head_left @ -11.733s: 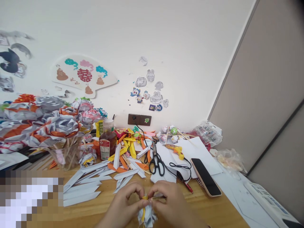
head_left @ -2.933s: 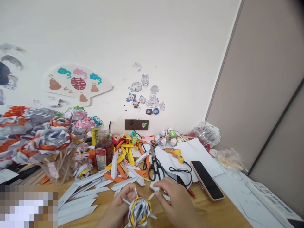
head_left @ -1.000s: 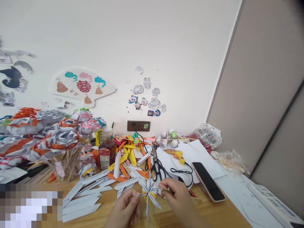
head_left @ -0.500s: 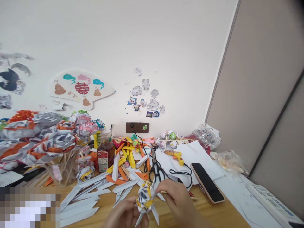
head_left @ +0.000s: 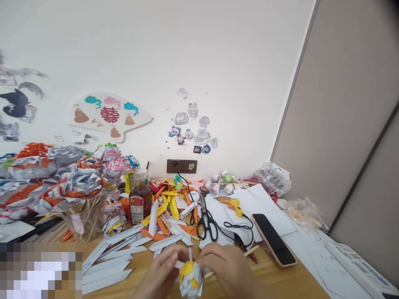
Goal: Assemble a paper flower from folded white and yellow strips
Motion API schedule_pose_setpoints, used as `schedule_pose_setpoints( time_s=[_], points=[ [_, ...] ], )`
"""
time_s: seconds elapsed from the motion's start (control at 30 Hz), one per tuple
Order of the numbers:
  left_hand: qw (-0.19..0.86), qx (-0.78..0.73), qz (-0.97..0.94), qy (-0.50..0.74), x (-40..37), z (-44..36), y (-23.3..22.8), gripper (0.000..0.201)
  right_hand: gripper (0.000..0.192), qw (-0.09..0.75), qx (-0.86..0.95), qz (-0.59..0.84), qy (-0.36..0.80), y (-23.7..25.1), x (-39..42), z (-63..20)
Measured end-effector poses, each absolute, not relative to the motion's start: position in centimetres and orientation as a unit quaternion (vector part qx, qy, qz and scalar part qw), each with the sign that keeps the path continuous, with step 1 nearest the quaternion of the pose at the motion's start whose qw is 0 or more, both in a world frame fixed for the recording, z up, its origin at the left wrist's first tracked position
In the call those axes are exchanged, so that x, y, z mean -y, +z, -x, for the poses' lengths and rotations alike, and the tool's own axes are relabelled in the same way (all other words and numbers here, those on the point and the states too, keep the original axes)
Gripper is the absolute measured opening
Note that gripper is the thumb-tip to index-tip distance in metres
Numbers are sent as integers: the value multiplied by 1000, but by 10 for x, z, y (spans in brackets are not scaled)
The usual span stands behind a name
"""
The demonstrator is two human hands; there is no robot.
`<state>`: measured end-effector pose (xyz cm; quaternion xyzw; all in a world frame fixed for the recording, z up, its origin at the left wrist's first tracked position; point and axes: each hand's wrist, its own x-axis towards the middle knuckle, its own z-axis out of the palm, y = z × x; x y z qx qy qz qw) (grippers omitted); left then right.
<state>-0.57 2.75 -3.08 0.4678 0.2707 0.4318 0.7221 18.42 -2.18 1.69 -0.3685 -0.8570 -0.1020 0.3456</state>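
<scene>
While both hands pinch it, the paper flower sits between left hand and right hand, stick pointing right.

Half a second ago the paper flower sits raised between the hands; now it is lower, its petals folded in. The left hand closes on its left side, the right hand on its right.
</scene>
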Motion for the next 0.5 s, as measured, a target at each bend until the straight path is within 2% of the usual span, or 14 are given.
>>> schedule_pose_setpoints(
  time_s=[0.2,0.33,0.37,0.43,0.5],
  points=[
    [633,-316,-522,475,-30,7,-35,30,29,293,868,325,-235,15,25,-182],
    [557,-358,-564,493,-22,11,-26,12,28,319,869,325,-194,18,28,-180],
    [487,-368,-613,501,-19,12,-23,9,27,336,866,330,-168,18,29,-178],
    [355,-344,-692,526,-14,13,-16,15,26,367,854,346,-128,16,29,-175],
    [269,-294,-731,554,-11,13,-11,21,28,386,842,359,-115,13,29,-172]
  ],
)
